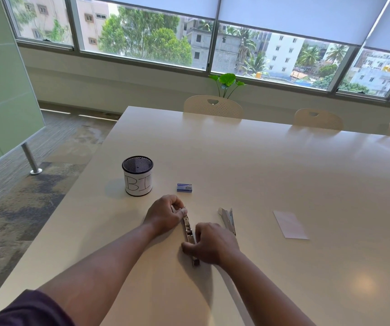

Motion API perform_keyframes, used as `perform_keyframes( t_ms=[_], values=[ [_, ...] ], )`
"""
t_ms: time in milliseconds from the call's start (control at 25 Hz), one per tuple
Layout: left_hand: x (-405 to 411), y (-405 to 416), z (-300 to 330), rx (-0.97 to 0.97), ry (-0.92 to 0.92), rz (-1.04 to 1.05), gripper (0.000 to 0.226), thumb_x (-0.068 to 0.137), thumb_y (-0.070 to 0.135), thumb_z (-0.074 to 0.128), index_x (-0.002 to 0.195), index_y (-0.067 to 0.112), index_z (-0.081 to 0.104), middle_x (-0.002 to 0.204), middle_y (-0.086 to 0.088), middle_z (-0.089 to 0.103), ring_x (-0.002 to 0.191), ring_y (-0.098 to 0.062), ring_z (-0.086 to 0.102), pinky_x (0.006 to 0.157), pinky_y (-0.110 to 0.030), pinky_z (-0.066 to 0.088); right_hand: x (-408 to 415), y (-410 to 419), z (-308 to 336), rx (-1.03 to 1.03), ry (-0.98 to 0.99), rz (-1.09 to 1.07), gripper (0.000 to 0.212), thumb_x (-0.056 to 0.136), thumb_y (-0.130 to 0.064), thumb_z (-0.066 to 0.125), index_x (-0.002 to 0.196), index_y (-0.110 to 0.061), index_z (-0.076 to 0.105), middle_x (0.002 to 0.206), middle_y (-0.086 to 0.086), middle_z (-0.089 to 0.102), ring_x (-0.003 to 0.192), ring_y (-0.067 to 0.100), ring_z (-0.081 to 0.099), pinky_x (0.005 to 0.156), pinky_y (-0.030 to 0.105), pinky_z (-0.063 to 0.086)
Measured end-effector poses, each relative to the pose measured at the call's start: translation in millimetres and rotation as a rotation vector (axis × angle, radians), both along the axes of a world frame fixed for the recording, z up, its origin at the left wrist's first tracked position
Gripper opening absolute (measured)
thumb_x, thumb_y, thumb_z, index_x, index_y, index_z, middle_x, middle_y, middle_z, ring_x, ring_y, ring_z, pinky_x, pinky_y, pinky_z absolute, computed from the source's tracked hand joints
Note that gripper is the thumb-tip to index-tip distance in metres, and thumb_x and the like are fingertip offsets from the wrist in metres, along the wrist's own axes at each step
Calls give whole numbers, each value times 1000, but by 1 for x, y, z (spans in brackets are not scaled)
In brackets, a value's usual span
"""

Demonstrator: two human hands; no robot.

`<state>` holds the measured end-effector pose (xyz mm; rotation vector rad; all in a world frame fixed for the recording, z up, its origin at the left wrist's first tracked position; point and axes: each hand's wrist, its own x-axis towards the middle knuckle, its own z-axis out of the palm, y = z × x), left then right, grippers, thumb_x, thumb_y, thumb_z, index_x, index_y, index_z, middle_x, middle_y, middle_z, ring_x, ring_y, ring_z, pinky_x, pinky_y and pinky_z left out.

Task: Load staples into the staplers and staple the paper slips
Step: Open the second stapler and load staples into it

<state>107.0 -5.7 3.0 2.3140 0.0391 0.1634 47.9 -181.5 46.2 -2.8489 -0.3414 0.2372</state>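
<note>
Your stapler [187, 228] lies opened on the bench [271, 175]; your left hand [163, 216] pinches its far end, your right hand [212, 243] grips its near end. Second stapler [228, 221], paper slip [290, 224] and staple box [184, 187] lie nearby.

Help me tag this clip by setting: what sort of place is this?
Probably an office meeting room: a long pale table, matching chairs tucked along its far side, and a wide window with roller blinds overlooking city buildings.
</note>
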Motion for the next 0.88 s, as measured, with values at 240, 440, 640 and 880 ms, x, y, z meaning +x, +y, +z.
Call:
perform_keyframes(
  t_ms=[240,440,640,880],
  values=[
    [-1,-2,-1,-19,-15,24,6,88,27,70,83,24,69,83,8,70,74,-12,60,68,-26,44,-16,0,6,20,-51,-23,24,78,-43,54,80,-20,58,91,8,69,85,33,64,62,32,41],
    [-1,-1,-3,-7,-13,42,12,89,20,68,80,28,68,83,8,69,70,-5,57,68,-24,41,-20,-4,13,87,-235,-104,19,87,-34,51,82,-17,59,91,7,69,87,33,64,63,33,41],
    [-2,-3,-4,27,-23,33,11,88,21,69,80,27,70,81,9,68,69,-3,56,67,-24,41,-18,-6,13,363,-368,-105,15,90,-34,63,84,-20,61,77,-10,51,80,19,53,71,34,44],
    [-2,-2,-6,38,-44,-7,13,86,23,69,76,31,68,88,9,67,73,-4,57,72,-26,45,-3,-4,-16,548,-296,-164,20,84,-35,69,75,-20,59,65,-8,53,68,13,45,63,25,33]
  ],
)
